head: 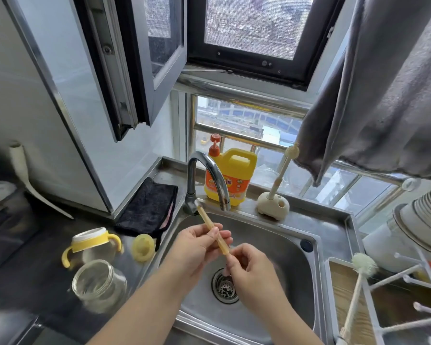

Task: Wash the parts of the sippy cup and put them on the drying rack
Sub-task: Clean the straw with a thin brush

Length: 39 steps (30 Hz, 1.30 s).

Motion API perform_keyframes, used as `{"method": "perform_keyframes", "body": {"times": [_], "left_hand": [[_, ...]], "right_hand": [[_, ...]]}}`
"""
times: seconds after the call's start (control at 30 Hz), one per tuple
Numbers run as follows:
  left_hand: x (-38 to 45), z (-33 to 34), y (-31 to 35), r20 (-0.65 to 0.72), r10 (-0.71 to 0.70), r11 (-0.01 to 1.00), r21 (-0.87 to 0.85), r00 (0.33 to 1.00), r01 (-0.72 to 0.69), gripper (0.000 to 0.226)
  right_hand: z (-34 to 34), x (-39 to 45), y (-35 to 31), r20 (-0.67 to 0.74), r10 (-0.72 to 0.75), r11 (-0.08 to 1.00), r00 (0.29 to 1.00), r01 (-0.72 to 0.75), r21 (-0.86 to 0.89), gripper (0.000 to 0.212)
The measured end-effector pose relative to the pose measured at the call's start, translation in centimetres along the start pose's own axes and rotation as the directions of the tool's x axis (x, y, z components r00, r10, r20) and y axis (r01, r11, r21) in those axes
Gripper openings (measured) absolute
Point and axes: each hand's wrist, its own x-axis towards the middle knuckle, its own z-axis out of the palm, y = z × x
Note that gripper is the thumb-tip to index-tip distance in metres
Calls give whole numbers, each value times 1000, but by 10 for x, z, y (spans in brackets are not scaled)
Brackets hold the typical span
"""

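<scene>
Head view: both hands (218,255) pinching straw (213,230), long axis slanting up-left toward faucet (204,180).

Bright daylight pours in through the window (249,26), glinting off the steel sink (279,245) and the tap (207,175). The dark desk (30,270) at left stays dim and slightly smeared (motion blur). Wide-angle distortion bends the frame edges.
</scene>
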Motion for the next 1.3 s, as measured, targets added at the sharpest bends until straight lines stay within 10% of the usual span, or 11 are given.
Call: {"method": "perform_keyframes", "body": {"times": [1.3], "left_hand": [[18, 6, 13, -13, -29, 999, -15, 1000, 29, 12]], "right_hand": [[-22, 12, 6, 21, -20, 983, 1000, 16, 181, 15]]}}
